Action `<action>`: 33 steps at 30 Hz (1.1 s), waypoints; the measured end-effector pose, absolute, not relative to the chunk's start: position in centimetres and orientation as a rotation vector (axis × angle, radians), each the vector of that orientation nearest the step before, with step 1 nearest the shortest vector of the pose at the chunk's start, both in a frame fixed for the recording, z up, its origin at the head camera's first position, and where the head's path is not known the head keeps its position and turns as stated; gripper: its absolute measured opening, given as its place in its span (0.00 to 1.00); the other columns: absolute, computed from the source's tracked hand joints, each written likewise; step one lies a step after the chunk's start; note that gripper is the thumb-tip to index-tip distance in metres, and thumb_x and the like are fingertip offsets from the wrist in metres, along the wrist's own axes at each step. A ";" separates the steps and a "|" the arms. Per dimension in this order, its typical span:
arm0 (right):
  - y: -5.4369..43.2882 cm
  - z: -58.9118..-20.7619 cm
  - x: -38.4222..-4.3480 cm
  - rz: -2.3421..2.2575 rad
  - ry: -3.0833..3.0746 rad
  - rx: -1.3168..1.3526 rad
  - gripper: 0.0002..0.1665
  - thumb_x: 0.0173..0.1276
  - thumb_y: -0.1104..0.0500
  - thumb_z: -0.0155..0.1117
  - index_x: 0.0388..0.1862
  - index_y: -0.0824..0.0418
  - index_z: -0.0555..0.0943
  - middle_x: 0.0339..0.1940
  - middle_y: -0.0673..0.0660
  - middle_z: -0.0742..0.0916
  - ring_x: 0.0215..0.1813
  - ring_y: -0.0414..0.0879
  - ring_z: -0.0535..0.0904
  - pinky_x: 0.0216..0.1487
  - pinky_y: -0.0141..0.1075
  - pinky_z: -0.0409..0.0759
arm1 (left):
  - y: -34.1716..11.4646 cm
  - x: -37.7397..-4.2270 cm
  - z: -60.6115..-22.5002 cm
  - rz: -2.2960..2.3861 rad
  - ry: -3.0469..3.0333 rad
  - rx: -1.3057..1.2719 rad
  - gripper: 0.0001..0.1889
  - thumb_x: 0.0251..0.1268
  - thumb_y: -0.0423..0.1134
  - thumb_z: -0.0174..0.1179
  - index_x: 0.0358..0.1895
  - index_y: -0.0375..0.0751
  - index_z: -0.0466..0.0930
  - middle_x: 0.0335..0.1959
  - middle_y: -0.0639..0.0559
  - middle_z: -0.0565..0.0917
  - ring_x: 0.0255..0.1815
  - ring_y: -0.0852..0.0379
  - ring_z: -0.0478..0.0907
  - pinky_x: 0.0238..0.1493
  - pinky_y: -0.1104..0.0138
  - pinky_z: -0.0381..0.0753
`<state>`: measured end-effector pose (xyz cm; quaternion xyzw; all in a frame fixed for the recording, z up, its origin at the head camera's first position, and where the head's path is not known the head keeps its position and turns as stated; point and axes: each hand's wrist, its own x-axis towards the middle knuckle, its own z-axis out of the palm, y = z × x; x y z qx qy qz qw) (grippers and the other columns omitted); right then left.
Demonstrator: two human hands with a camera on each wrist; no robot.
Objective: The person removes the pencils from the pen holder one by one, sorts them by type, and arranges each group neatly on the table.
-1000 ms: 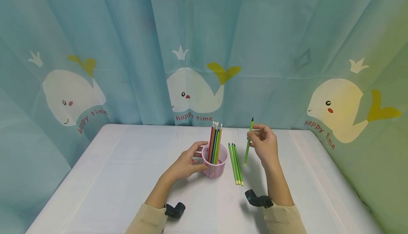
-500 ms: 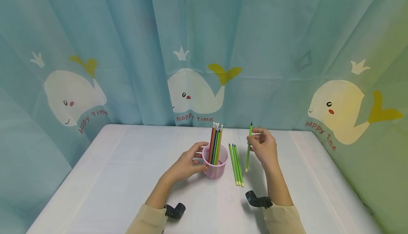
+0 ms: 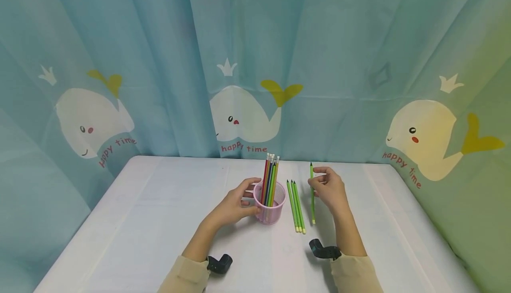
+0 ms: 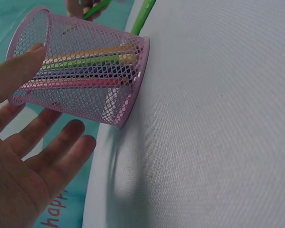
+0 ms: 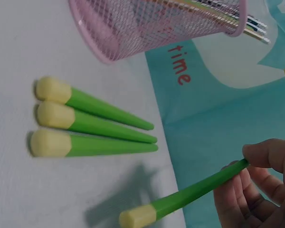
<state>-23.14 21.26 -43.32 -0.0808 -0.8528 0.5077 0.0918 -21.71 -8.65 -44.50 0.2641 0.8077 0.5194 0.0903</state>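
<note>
A pink mesh pencil cup point(image 3: 269, 216) stands upright on the table, holding several colored pencils point(image 4: 80, 72) that lean to one side. My left hand point(image 3: 233, 205) holds the cup from its left, thumb at the near rim and a finger on the far side; the other fingers stand apart from the mesh. Between thumb and fingers, my right hand point(image 3: 330, 190) pinches a green pencil point(image 5: 194, 191), dark tip up and cream end down, near its upper part. Three green pencils point(image 3: 296, 206) lie side by side between the cup and my right hand, cream ends toward me.
The white table point(image 3: 151, 222) runs back to a blue-green curtain point(image 3: 343, 62) printed with whales. A black wrist camera point(image 3: 219, 264) sits on the left wrist, another black wrist camera point(image 3: 324, 249) on the right.
My right hand has lowered the green pencil toward the table and a little nearer to me, and the pencil has turned closer to parallel with the three lying pencils. The left hand stays at the cup.
</note>
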 end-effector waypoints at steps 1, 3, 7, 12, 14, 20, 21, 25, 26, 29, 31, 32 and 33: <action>21.3 -43.5 -23.2 1.492 -2.554 -0.239 0.23 0.68 0.58 0.64 0.61 0.59 0.76 0.43 0.61 0.85 0.39 0.48 0.81 0.34 0.34 0.86 | -8.6 -21.7 -44.5 1.547 2.400 0.783 0.40 0.61 0.39 0.70 0.75 0.54 0.59 0.66 0.44 0.75 0.62 0.45 0.77 0.61 0.49 0.79; 21.5 -43.7 -23.3 1.466 -2.590 -0.246 0.23 0.68 0.58 0.64 0.61 0.59 0.76 0.42 0.61 0.85 0.39 0.49 0.81 0.33 0.34 0.86 | -8.6 -21.8 -44.6 1.557 2.393 0.783 0.40 0.61 0.38 0.70 0.75 0.53 0.59 0.66 0.44 0.75 0.62 0.46 0.77 0.61 0.50 0.80; 21.5 -44.0 -23.6 1.488 -2.607 -0.216 0.23 0.68 0.59 0.65 0.61 0.61 0.76 0.42 0.62 0.85 0.38 0.49 0.81 0.33 0.35 0.86 | -8.3 -21.9 -44.9 1.599 2.354 0.792 0.41 0.60 0.36 0.70 0.75 0.50 0.58 0.66 0.42 0.74 0.62 0.44 0.77 0.60 0.52 0.81; 21.4 -44.4 -23.8 1.592 -2.585 -0.197 0.23 0.68 0.60 0.65 0.60 0.63 0.76 0.42 0.62 0.85 0.36 0.47 0.82 0.34 0.36 0.87 | -8.1 -21.9 -45.2 1.665 2.277 0.770 0.42 0.59 0.34 0.71 0.75 0.47 0.57 0.67 0.38 0.72 0.63 0.41 0.75 0.60 0.52 0.81; 21.4 -44.4 -23.8 1.647 -2.566 -0.191 0.23 0.67 0.61 0.65 0.60 0.64 0.76 0.41 0.62 0.85 0.35 0.46 0.82 0.34 0.36 0.87 | -8.0 -21.9 -45.1 1.684 2.249 0.751 0.44 0.58 0.34 0.71 0.75 0.46 0.55 0.67 0.38 0.71 0.64 0.40 0.74 0.61 0.52 0.80; 21.4 -44.7 -23.5 1.788 -2.534 -0.193 0.24 0.67 0.61 0.66 0.61 0.64 0.75 0.40 0.60 0.84 0.34 0.45 0.83 0.35 0.38 0.88 | -8.0 -21.9 -45.2 1.724 2.205 0.698 0.47 0.56 0.33 0.73 0.76 0.40 0.53 0.67 0.37 0.70 0.66 0.39 0.72 0.62 0.53 0.80; 21.4 -44.8 -23.5 1.797 -2.531 -0.193 0.24 0.67 0.61 0.66 0.61 0.63 0.75 0.40 0.60 0.84 0.34 0.45 0.83 0.35 0.38 0.88 | -7.9 -21.9 -45.2 1.725 2.207 0.689 0.46 0.56 0.33 0.73 0.76 0.40 0.54 0.67 0.38 0.70 0.66 0.39 0.72 0.62 0.54 0.80; 21.3 -44.9 -23.6 1.797 -2.526 -0.187 0.24 0.67 0.61 0.65 0.61 0.63 0.75 0.41 0.61 0.84 0.34 0.46 0.84 0.36 0.39 0.88 | -7.7 -22.0 -45.4 1.721 2.233 0.673 0.45 0.55 0.35 0.74 0.74 0.44 0.57 0.67 0.40 0.71 0.66 0.40 0.73 0.62 0.53 0.80; 21.3 -45.0 -23.7 1.800 -2.521 -0.195 0.24 0.67 0.61 0.66 0.60 0.63 0.76 0.41 0.61 0.84 0.34 0.47 0.84 0.36 0.39 0.88 | -7.7 -22.0 -45.4 1.720 2.237 0.671 0.44 0.55 0.35 0.74 0.74 0.44 0.57 0.67 0.40 0.71 0.66 0.40 0.73 0.62 0.53 0.79; 21.2 -45.2 -23.6 1.795 -2.541 -0.205 0.24 0.67 0.61 0.66 0.61 0.63 0.76 0.40 0.61 0.85 0.33 0.47 0.85 0.35 0.38 0.88 | -7.5 -21.9 -45.4 1.716 2.238 0.657 0.44 0.55 0.35 0.74 0.73 0.44 0.58 0.67 0.41 0.71 0.66 0.41 0.73 0.62 0.52 0.79; 21.1 -45.5 -23.6 1.794 -2.554 -0.220 0.24 0.67 0.60 0.67 0.60 0.61 0.76 0.39 0.60 0.85 0.34 0.47 0.85 0.35 0.38 0.88 | -7.5 -21.8 -45.4 1.717 2.230 0.656 0.43 0.55 0.33 0.73 0.73 0.43 0.59 0.68 0.40 0.71 0.66 0.40 0.72 0.63 0.51 0.79; 21.1 -45.6 -23.6 1.794 -2.559 -0.229 0.24 0.67 0.60 0.67 0.60 0.61 0.76 0.39 0.59 0.85 0.34 0.47 0.85 0.36 0.38 0.88 | -7.5 -21.8 -45.4 1.718 2.226 0.655 0.43 0.55 0.33 0.73 0.73 0.42 0.59 0.68 0.40 0.71 0.66 0.40 0.72 0.62 0.51 0.79; 21.1 -45.7 -23.6 1.795 -2.563 -0.231 0.24 0.67 0.59 0.67 0.60 0.61 0.76 0.38 0.59 0.85 0.35 0.47 0.85 0.36 0.38 0.88 | -7.5 -21.8 -45.4 1.719 2.223 0.655 0.43 0.55 0.32 0.73 0.73 0.42 0.59 0.68 0.39 0.70 0.66 0.39 0.72 0.62 0.52 0.79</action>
